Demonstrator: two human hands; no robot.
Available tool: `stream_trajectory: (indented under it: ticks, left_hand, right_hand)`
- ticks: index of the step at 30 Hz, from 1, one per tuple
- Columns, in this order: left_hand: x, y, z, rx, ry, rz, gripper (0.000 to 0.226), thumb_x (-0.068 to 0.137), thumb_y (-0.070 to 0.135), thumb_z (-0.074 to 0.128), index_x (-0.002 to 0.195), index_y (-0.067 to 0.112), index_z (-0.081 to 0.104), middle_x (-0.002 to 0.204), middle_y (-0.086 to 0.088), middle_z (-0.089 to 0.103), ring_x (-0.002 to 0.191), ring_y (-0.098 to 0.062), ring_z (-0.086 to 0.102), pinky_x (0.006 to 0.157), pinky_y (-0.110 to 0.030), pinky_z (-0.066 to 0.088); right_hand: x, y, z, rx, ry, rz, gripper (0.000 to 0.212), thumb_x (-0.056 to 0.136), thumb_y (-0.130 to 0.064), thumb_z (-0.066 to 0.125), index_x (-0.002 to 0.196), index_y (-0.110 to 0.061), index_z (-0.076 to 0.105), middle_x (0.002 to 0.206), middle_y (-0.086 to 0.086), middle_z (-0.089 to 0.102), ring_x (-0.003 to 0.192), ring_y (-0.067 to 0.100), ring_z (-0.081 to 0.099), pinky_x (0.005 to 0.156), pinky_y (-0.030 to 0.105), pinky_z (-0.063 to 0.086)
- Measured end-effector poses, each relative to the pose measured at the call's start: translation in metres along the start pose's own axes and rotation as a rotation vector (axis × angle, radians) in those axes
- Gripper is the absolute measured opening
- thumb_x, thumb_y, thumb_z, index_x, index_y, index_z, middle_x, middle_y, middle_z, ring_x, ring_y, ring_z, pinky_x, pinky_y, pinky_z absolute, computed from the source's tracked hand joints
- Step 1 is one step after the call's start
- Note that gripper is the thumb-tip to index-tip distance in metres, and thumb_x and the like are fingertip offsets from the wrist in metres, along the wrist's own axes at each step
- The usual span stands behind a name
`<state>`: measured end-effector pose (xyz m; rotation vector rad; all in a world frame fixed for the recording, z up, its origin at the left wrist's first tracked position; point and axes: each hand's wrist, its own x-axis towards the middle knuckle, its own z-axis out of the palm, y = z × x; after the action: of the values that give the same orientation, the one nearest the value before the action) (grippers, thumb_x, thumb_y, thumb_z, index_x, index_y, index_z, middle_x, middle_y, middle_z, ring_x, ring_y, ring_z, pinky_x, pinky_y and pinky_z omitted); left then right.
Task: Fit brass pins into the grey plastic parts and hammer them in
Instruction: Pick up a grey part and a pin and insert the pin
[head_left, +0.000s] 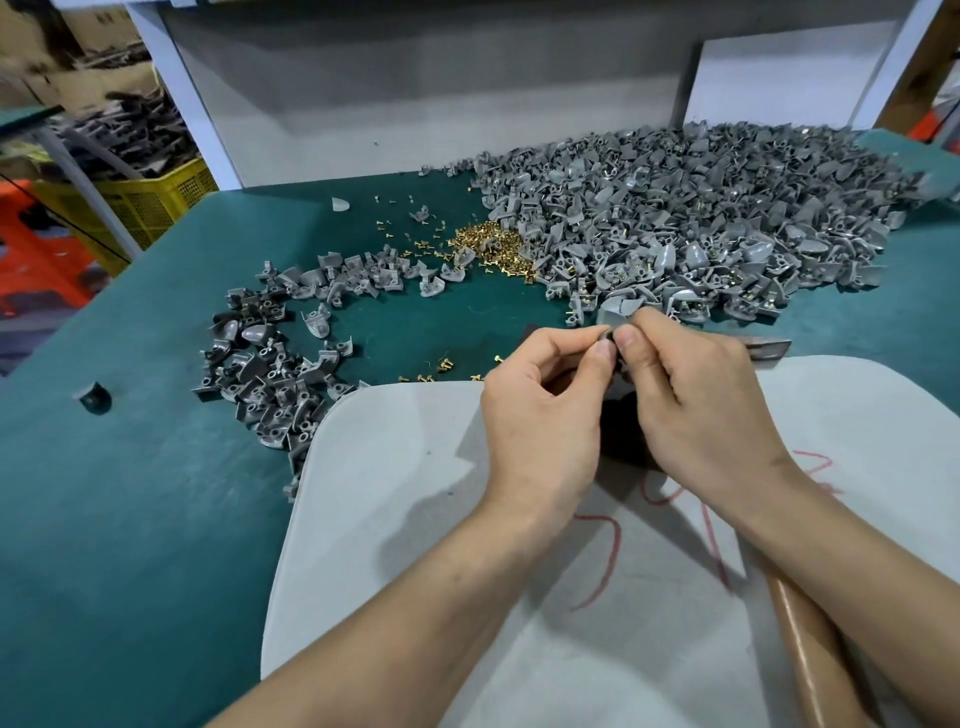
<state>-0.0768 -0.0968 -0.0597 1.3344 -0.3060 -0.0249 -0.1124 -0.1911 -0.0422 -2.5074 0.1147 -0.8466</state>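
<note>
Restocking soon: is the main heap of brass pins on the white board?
No, the brass pin heap lies on the green mat beyond the white board.

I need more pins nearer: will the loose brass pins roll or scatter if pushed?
Probably scatter: the brass pins are tiny and loose, with strays already spread over the green mat. Their wider heads likely make them roll in short arcs, not far. Probably light, fiddly to pinch.

Green-topped table (130, 493), white backboard (415, 93), yellow crate (150, 200) at left.
</note>
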Motion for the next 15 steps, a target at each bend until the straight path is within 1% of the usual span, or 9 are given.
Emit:
stream_trajectory:
  ticks: [4,6,8,11,14,15]
  left_hand:
    - [-0.0003,0.0003,0.0005,-0.006,0.005,0.002,0.011,0.087,0.0,0.064,0.088,0.009,0.071,0.089,-0.008,0.073,0.081,-0.011,0.068,0.082,-0.029,0.055]
    - [-0.001,-0.0001,0.0005,-0.011,0.011,0.006,0.011,0.087,0.0,0.064,0.088,0.009,0.07,0.088,-0.008,0.073,0.081,-0.011,0.068,0.082,-0.029,0.055]
    - [-0.0007,-0.0001,0.0002,-0.015,0.017,0.006,0.01,0.087,0.0,0.064,0.089,0.008,0.07,0.088,-0.007,0.074,0.081,-0.011,0.068,0.081,-0.028,0.055]
    - [-0.0001,0.0003,0.0001,-0.015,0.022,0.008,0.011,0.087,0.001,0.064,0.087,0.01,0.07,0.086,-0.004,0.074,0.08,-0.009,0.068,0.081,-0.026,0.055]
    - [0.0004,0.0028,-0.0012,-0.043,0.002,-0.008,0.01,0.087,0.001,0.064,0.089,0.008,0.07,0.089,-0.007,0.074,0.082,-0.012,0.068,0.083,-0.03,0.056]
    - [0.0008,0.0039,-0.0014,-0.054,-0.013,-0.013,0.01,0.087,0.002,0.064,0.089,0.009,0.07,0.089,-0.007,0.074,0.083,-0.013,0.068,0.083,-0.031,0.056]
  right_hand:
    - [-0.0003,0.0001,0.001,0.026,0.007,0.009,0.026,0.092,-0.031,0.033,0.069,-0.021,0.034,0.054,-0.013,0.035,0.056,0.026,0.039,0.06,0.046,0.04]
    - [-0.0011,0.0009,0.0015,0.034,0.009,0.006,0.028,0.094,-0.029,0.035,0.068,-0.02,0.035,0.054,-0.013,0.036,0.055,0.025,0.038,0.058,0.042,0.037]
    - [-0.0007,0.0021,0.0021,0.052,0.01,0.003,0.03,0.098,-0.023,0.04,0.068,-0.019,0.035,0.054,-0.012,0.035,0.053,0.022,0.036,0.056,0.037,0.032]
    - [0.0006,0.0032,0.0038,0.058,0.006,0.018,0.036,0.099,-0.02,0.042,0.065,-0.023,0.03,0.052,-0.011,0.035,0.053,0.021,0.035,0.056,0.036,0.03]
    - [-0.0008,0.0031,0.006,0.141,0.012,0.027,0.036,0.099,-0.021,0.042,0.065,-0.022,0.031,0.051,-0.009,0.035,0.05,0.011,0.036,0.055,0.033,0.022]
    - [-0.0009,0.0048,0.0054,0.198,0.008,0.045,0.035,0.098,-0.024,0.041,0.064,-0.021,0.032,0.051,-0.008,0.037,0.05,0.01,0.037,0.054,0.033,0.023]
